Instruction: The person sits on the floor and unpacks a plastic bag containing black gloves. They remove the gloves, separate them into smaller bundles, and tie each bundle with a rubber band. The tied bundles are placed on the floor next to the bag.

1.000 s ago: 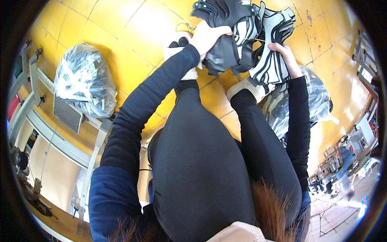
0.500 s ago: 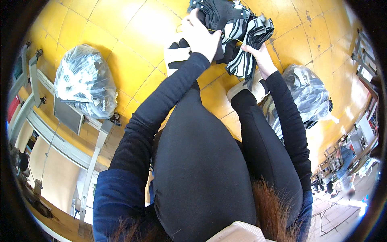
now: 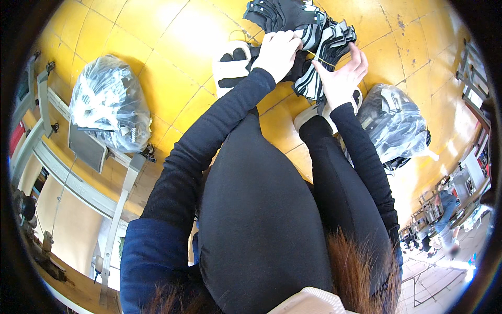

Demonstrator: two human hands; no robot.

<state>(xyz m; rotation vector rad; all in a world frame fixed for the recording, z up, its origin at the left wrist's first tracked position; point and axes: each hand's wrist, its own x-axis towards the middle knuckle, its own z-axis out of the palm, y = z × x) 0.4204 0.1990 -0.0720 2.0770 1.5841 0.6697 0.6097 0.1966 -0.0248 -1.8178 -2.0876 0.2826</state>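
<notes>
A bundle of black, white and grey striped fabric pieces (image 3: 312, 83) lies on the floor between my feet, at the top of the view. A thin yellow cord (image 3: 320, 58) runs across it. My left hand (image 3: 277, 52) is closed at the bundle's left side, its fingertips pinching the cord by a dark fold of cloth. On the right, my right hand (image 3: 342, 76) is open, thumb and fingers spread along the bundle's near right edge. Dark fabric pieces (image 3: 274, 15) fan out beyond my left hand.
A clear plastic bag of fabric pieces (image 3: 110, 104) sits on the left beside a metal machine frame (image 3: 78, 175). Another filled clear bag (image 3: 392, 123) stands right of my right foot. My black-and-white shoe (image 3: 230, 63) is beside my left hand. A person (image 3: 448, 212) is far right.
My left hand has moved right and toward the bundle's middle. The right hand has loosened, its fingers now spread and raised. The cord has shifted with the left hand.
</notes>
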